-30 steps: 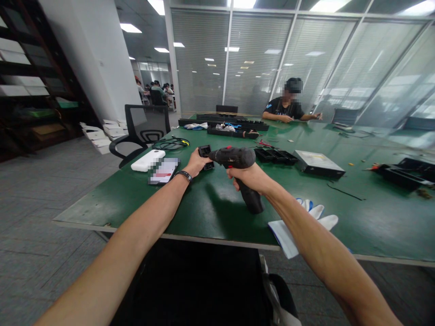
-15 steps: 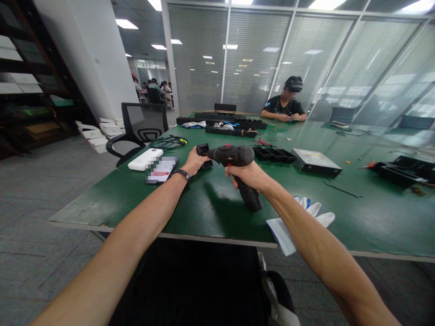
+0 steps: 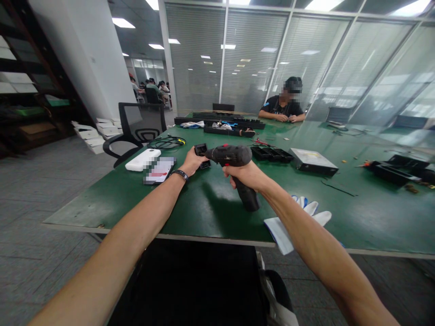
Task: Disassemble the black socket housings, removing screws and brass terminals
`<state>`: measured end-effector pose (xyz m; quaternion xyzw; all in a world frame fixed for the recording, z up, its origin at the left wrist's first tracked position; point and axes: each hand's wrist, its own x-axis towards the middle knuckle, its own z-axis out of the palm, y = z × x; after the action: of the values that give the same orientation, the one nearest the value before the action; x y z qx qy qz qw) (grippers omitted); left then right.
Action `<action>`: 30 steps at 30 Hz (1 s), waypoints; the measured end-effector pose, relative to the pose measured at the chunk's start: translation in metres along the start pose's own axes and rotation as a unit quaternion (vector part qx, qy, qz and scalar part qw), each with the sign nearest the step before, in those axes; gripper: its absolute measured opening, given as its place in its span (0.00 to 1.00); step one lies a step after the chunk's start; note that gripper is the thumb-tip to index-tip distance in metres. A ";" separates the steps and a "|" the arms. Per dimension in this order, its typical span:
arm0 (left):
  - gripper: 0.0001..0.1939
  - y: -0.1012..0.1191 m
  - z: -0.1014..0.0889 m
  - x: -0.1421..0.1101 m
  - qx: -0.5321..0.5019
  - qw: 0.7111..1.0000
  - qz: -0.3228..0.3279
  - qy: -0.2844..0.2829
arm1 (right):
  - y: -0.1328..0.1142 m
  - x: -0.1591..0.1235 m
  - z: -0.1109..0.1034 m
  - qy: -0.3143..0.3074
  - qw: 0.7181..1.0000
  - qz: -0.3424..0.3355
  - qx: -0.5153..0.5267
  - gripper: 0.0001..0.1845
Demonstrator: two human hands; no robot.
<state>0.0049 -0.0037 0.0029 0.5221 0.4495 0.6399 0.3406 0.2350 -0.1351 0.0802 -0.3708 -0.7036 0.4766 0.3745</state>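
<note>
My right hand (image 3: 243, 174) is wrapped round the grip of a black cordless drill (image 3: 234, 155) with red details. The drill points left, its chuck end close to the fingers of my left hand (image 3: 193, 162). That hand is closed on a small black plastic part (image 3: 201, 150) with openings in it, held over the table. Part of the piece is hidden behind my fingers and the drill. Whether a bit touches it I cannot tell.
The green table (image 3: 217, 213) bears a white glove (image 3: 287, 226), a phone (image 3: 159, 170), a white box-like device (image 3: 142, 159), coiled cables (image 3: 169, 142), black trays (image 3: 272, 154) and a metal box (image 3: 313, 161). Another person (image 3: 282, 103) sits at the far side.
The whole view has shifted slightly. Both hands, the drill and the black plastic part keep nearly the same position relative to each other.
</note>
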 end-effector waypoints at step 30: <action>0.32 0.001 0.001 -0.001 -0.006 1.000 0.003 -0.008 | 0.002 0.001 0.000 -0.008 1.000 -0.011 -0.019 0.06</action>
<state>0.0057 -0.0048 0.0039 0.5268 0.4412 0.6394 0.3451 0.2349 -0.1333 0.0785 -0.3667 -0.7194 0.4619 0.3669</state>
